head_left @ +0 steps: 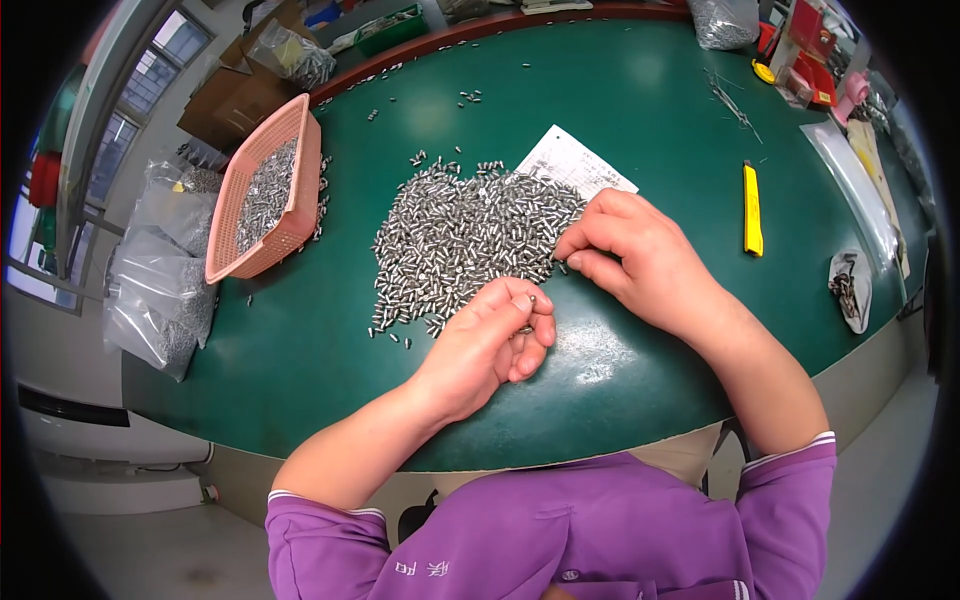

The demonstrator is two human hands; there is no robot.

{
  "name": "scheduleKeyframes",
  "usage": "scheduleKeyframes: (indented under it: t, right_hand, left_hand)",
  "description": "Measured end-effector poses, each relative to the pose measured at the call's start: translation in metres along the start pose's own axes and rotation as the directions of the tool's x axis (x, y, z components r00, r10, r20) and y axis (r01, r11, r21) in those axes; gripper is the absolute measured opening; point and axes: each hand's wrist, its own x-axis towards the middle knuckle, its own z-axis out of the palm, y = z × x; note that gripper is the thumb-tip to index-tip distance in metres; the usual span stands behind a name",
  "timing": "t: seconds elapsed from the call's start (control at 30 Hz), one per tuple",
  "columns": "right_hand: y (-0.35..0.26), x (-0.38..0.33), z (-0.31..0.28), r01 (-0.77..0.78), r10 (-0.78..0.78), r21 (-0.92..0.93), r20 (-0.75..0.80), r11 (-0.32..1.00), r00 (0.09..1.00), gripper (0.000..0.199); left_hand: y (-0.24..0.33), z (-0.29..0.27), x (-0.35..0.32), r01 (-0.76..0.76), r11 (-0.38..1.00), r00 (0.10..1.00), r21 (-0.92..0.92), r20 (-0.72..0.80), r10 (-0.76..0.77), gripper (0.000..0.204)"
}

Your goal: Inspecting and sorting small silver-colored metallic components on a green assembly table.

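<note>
Head view shows both forearms entering from the lower edge over a green table (pixel 300 360). Nearest to me, the left hand (pixel 495 340) is curled, thumb and forefinger pinching one small metal pin (pixel 532 298), with what looks like more pins cupped in the palm. Just beyond, the right hand (pixel 625 255) rests on the near edge of the heap of pins (pixel 465 235), fingertips pressed together to pick from it. I judge the step in hand to be picking and checking pins singly; the next move calls for a fine pinch at the heap's edge without scattering loose pieces. Farther off sit a sheet of paper (pixel 575 162), a yellow utility knife (pixel 752 208) and a pink basket (pixel 292 225) part-filled with pins.
</note>
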Motion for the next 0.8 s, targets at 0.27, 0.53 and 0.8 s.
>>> scheduleKeyframes:
  t: [0.27, 0.53, 0.8]
  right_hand:
    - [0.004, -0.003, 0.003, 0.041, -0.031, -0.113, 0.095, 0.993, 0.995, 0.014]
    - [0.001, -0.004, 0.016, 0.082, -0.068, -0.147, 0.098, 0.986, 0.993, 0.011]
    - [-0.008, 0.002, 0.003, 0.134, -0.137, 0.039, 0.081, 0.99, 0.987, 0.011]
  left_hand:
    - [0.001, 0.0, -0.001, -0.02, 1.0, 1.0, -0.009, 0.004, 0.02, 0.023]
    - [-0.001, 0.0, 0.0, -0.008, 1.0, 1.0, -0.001, 0.007, 0.008, 0.017]
    - [0.0, 0.008, 0.0, 0.005, 0.997, 0.994, 0.075, -0.106, 0.003, 0.013]
